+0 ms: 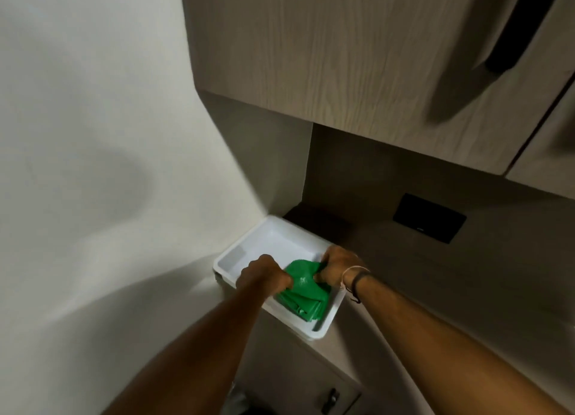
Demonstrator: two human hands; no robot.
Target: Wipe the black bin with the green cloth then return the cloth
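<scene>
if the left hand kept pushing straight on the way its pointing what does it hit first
Probably the green cloth it already grips, then the right hand holding the cloth's other side. Depth is unclear; it might instead pass below, to the white tray floor.

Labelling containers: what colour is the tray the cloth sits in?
White, plain tray; clearest in the head view, the only one.

Cloth [303, 293] in tray [267, 237]; tray on counter [435, 290]

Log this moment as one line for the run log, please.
stage: handling cloth at tray | left hand: gripping green cloth | right hand: gripping green cloth | cloth: in white tray | black bin: cannot tell
</scene>
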